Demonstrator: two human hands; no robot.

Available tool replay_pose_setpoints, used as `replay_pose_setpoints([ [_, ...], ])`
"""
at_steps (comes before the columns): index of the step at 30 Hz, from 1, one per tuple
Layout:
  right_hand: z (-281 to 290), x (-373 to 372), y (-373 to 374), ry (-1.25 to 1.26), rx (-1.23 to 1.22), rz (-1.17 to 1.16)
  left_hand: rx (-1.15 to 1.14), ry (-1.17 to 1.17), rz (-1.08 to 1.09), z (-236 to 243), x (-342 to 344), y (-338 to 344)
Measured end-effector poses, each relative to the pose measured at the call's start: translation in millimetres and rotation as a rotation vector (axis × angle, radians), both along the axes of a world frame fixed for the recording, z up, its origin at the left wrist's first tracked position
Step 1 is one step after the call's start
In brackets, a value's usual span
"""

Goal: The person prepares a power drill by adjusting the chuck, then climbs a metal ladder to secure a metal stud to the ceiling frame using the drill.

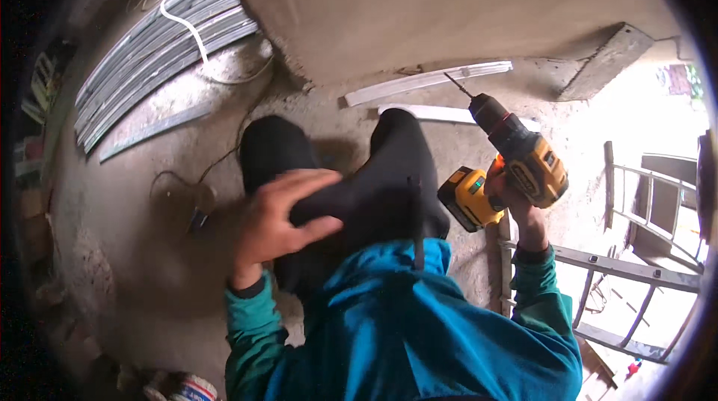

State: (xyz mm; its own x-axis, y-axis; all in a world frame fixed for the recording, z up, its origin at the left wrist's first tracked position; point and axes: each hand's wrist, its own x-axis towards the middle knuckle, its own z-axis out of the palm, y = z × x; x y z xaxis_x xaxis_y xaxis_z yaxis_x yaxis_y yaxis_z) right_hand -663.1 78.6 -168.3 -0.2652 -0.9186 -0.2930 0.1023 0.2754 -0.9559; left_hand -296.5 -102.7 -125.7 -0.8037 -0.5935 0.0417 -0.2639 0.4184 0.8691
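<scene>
My right hand [511, 190] is wrapped round the grip of a yellow and black cordless drill [535, 169]. The drill tilts up and to the left, with a thin drill bit [458, 85] in its black chuck. Its yellow and black battery [473, 198] sticks out to the left of my fist. Over my dark-trousered leg, my left hand [283, 220] holds nothing; thumb and fingers are spread apart and slightly blurred. I cannot tell whether it touches the trousers.
Long grey metal profiles [168, 57] lie stacked at the far left, with a white cable [185, 25] over them. Pale strips [426, 83] lie along the wall's foot ahead. A metal ladder [628, 266] stands at the right. A bucket [196, 387] sits at the lower left.
</scene>
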Motion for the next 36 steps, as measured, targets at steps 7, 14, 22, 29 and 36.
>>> replay_pose_setpoints([
  [7, -30, -58, -27, 0.352, 0.223, -0.095, 0.359, 0.256, 0.336, -59, -5, -93],
  [14, -104, -82, -59, 0.476, 0.421, 0.080, -0.275, -0.419, -0.080, -262, -173, -102],
  [22, -150, -79, -28, 0.511, 0.442, 0.029, -0.643, -0.344, -0.101, -386, -289, -73],
  [29, -135, -70, -19, 0.375, 0.579, -0.082, -0.563, -0.230, -0.076, -375, -250, -69],
  [36, -147, -58, 1, 0.508, 0.511, 0.016, -0.451, -0.497, 0.025, -354, -107, -53],
])
